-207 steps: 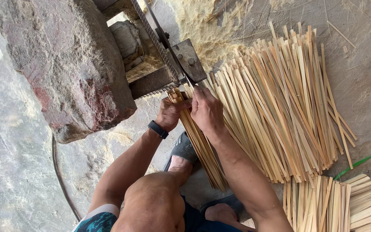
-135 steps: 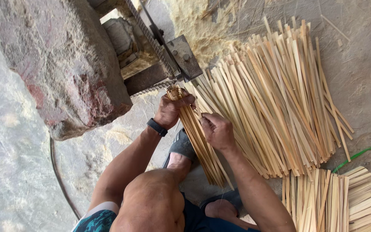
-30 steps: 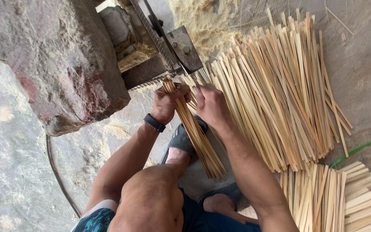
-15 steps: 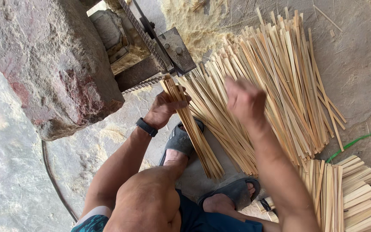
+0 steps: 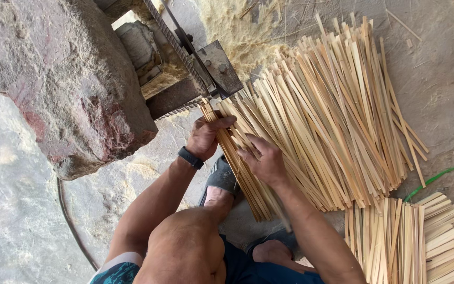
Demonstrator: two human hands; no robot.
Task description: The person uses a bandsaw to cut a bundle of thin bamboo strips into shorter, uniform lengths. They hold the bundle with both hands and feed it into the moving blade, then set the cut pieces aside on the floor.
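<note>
Progress looks partial; my left hand [image 5: 206,138] is clenched round a bundle of bamboo strips [image 5: 243,168], its top end touching the metal machine head [image 5: 219,68]; my right hand [image 5: 264,160] lies on the same bundle, fingers curled round it; large fanned pile of strips [image 5: 337,110] lies just right on the floor, stacked slats [image 5: 416,236] lower right, which is which I cannot tell; stone block [image 5: 64,89] walls the left; room is tight by my sandal [image 5: 222,176]; sawdust [image 5: 237,31] behind.
</note>
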